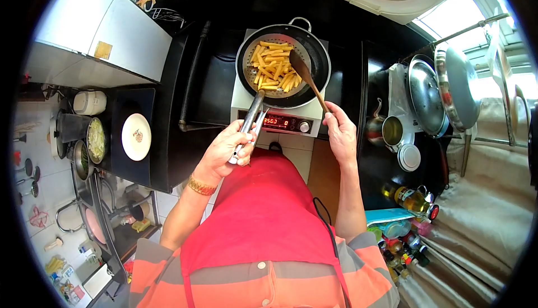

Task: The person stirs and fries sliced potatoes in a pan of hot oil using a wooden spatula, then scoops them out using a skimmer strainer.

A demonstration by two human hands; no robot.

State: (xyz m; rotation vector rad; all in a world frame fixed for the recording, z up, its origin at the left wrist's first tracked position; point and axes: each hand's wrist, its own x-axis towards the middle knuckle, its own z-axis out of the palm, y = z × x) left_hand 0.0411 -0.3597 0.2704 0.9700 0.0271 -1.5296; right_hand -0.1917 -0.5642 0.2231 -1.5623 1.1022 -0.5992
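Observation:
French fries (273, 66) lie heaped in a perforated metal skimmer (259, 106), which sits inside a dark wok (320, 64) on an induction cooker (280, 122) with a lit red display. My left hand (228, 150) is closed around the skimmer's handle, in front of the cooker. Beside that handle a second thin metal piece runs into the same hand. My right hand (340, 131) grips the end of a wooden spatula (307, 75), its blade tilted against the right side of the fries.
To the left are an oval white plate (136, 137) and a bowl of shredded greens (96, 140). On the right counter stand a lidded pan (426, 89), a small pot (392, 131) and an oil bottle (412, 200). A black pipe (195, 78) rises left of the cooker.

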